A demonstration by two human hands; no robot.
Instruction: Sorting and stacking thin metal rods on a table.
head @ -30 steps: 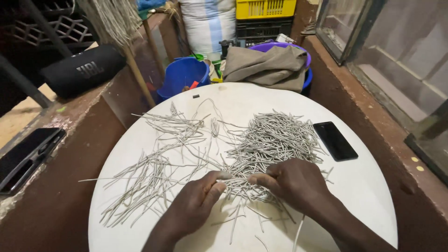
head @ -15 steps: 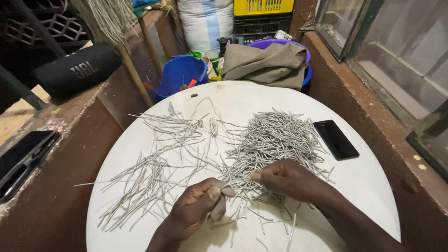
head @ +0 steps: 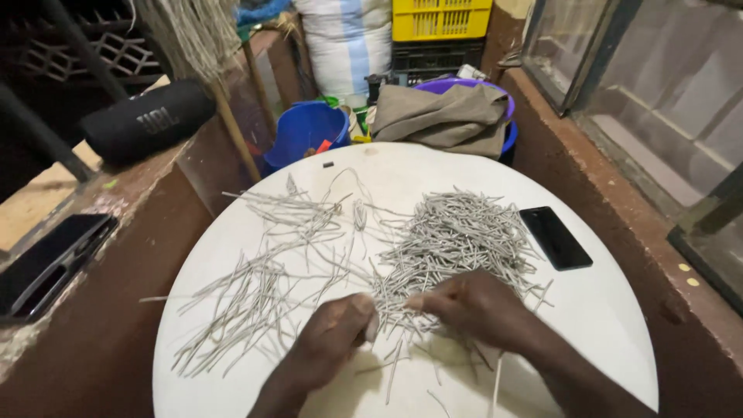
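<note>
From over the person's head: both hands are down at the near edge of the round white table [head: 619, 325], working at the foot of the dense heap of pale grey strips [head: 453, 236]. The left hand [head: 333, 337] is curled, its fingertips [head: 370, 325] pinched on what looks like a strip or two. The right hand [head: 472, 306] lies knuckles-up over the heap's near fringe, fingers tucked under, so I can't tell what it grips, if anything.

It reads to me as sorting: strips being drawn singly out of the heap, with the looser, straighter spread of strips [head: 255, 298] fanned toward the table's left edge. The next pull calls for a clean pinch on one strip, so the tangle doesn't drag along.

A black phone [head: 555, 237] sits by the right edge, well clear.

Hard to make out: the strips under both palms, and what they're made of. The forearms are cut off at the bottom.
</note>
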